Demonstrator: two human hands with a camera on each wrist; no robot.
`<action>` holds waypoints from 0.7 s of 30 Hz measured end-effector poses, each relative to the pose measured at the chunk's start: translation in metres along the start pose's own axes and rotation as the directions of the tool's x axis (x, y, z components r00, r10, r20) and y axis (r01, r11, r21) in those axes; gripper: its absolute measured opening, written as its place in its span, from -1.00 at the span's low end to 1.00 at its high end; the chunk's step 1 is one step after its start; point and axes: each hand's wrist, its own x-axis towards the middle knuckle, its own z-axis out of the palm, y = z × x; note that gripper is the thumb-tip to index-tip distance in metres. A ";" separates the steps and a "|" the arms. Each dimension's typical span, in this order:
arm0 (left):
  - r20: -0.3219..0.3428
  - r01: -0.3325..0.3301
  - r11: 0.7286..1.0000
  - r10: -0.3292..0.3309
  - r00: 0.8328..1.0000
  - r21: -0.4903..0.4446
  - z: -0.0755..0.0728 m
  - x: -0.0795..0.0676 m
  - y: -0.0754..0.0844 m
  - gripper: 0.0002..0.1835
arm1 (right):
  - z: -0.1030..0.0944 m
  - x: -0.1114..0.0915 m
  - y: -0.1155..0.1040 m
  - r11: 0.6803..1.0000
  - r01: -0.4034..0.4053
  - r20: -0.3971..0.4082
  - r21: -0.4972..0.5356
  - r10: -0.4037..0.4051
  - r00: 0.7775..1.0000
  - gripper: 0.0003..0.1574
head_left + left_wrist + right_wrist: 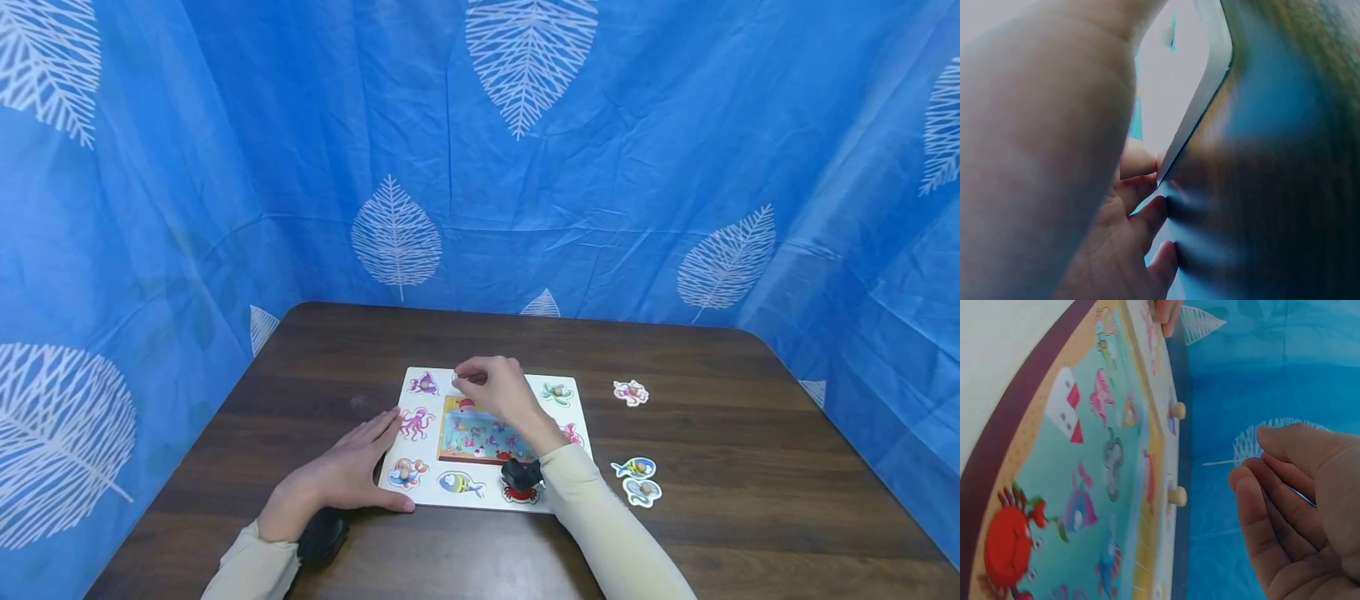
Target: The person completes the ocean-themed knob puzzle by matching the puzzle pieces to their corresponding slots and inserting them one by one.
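On tbl [712,417], puzzle brd [492,485], long axis L-R

Left grip [348,468] wide, right grip [498,390] loose

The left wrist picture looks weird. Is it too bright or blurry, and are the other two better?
Left wrist: board washed out white, table blurry with bluish glare; head: clearer, a pale shine on the table's near side; right wrist: board's colours show, a little soft.

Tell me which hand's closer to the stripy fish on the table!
Right. The right hand is above the board, left of the fish; the left hand is farther left, at the board's edge.
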 end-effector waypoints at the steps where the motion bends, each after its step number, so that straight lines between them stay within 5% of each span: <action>1: 0.002 0.001 1.000 -0.001 1.000 -0.002 0.000 0.000 0.000 0.38 | -0.002 -0.001 0.000 1.000 0.007 -0.007 0.001 -0.007 1.000 -0.75; 21: 0.000 -0.019 1.000 0.019 1.000 0.008 -0.003 0.001 -0.002 0.38 | -0.069 -0.018 0.023 0.999 0.016 -0.116 -0.030 -0.020 0.993 -0.78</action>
